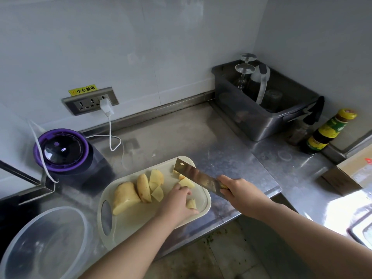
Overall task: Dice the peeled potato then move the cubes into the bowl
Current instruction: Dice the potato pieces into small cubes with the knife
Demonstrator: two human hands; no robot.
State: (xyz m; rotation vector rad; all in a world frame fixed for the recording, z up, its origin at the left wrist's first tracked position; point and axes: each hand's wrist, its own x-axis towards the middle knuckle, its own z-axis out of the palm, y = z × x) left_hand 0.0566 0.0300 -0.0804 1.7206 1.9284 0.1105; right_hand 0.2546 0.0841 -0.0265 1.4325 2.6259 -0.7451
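Observation:
A pale cutting board (128, 222) lies on the steel counter. On it sit large peeled potato chunks (124, 196), thinner slices (156, 178) and small cut pieces (191, 203). My left hand (178, 200) rests on the board with curled fingertips on a potato piece (186, 182) beside the blade. My right hand (237, 189) grips the handle of a cleaver (193, 175), whose blade points up and left over the board's far corner. A clear plastic bowl (80, 224) stands at the lower left, with nothing visible in it.
A purple-lidded appliance (62, 150) stands left of the board, with a white charger cable (110, 133) running to the wall socket. A grey bin (261, 125) with glasses sits at the back right, sauce bottles (326, 133) and a cardboard box (352, 172) beyond.

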